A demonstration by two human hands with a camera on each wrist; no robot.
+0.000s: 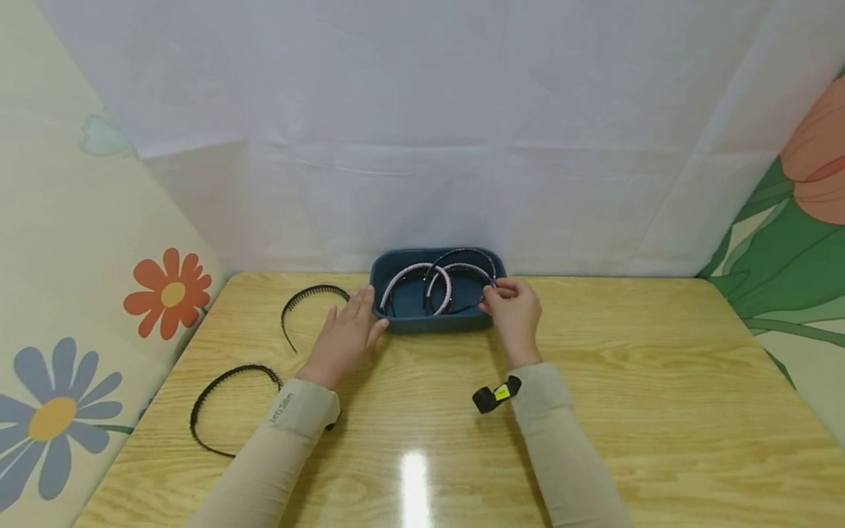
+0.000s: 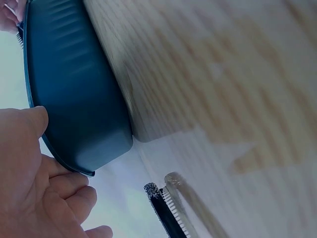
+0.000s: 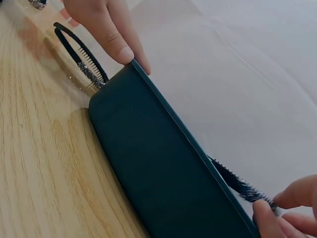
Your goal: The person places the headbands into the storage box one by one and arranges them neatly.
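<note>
A dark blue plastic box [image 1: 432,324] stands at the table's back edge, with several headbands in it. Two of these, a pale pink headband [image 1: 396,276] and another pale headband [image 1: 467,266], overlap inside. My left hand [image 1: 345,331] holds the box's left front corner, its thumb on the front rim and its fingers at the left end. At the right end, my right hand [image 1: 516,314] pinches one end of a dark glittery headband [image 1: 460,251] between thumb and fingers. The right wrist view shows that headband's sparkly end [image 3: 255,194] at the fingertips, above the rim.
Left of the box, a black toothed headband [image 1: 310,289] lies on the wooden table [image 1: 634,396], partly behind my left hand. Nearer the front left lies another black headband [image 1: 218,381], partly covered by my left arm. A white cloth [image 1: 370,147] hangs right behind the box.
</note>
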